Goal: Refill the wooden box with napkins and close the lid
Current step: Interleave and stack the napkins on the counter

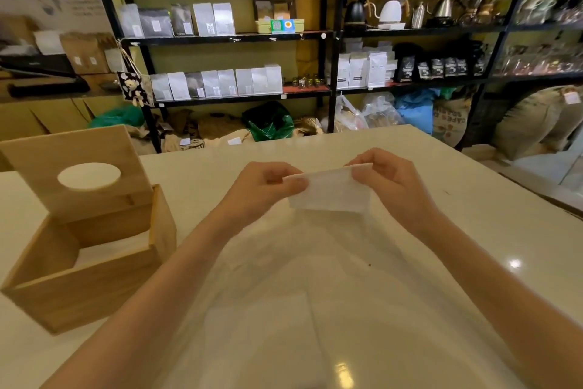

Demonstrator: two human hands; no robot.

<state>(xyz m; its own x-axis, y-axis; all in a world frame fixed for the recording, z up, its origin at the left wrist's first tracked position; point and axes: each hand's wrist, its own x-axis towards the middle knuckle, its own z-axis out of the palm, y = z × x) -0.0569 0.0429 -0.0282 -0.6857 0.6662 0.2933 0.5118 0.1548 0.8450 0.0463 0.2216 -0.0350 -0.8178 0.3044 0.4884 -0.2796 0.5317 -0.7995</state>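
A white napkin (pixel 331 191) is held above the middle of the table, pinched at its left edge by my left hand (pixel 268 187) and at its upper right corner by my right hand (pixel 385 180). The wooden box (pixel 85 287) stands at the left of the table, apart from both hands. Its hinged lid (pixel 75 164) stands up open, with an oval hole in it. White napkins (pixel 110 250) lie inside the box. A clear plastic bag (pixel 299 310) lies on the table below my hands, with a white stack faintly visible inside it.
The pale glossy table (pixel 473 231) runs to an edge at the far side and at the right. Behind it stand black shelves (pixel 334 35) with bags, kettles and jars, and sacks lie on the floor.
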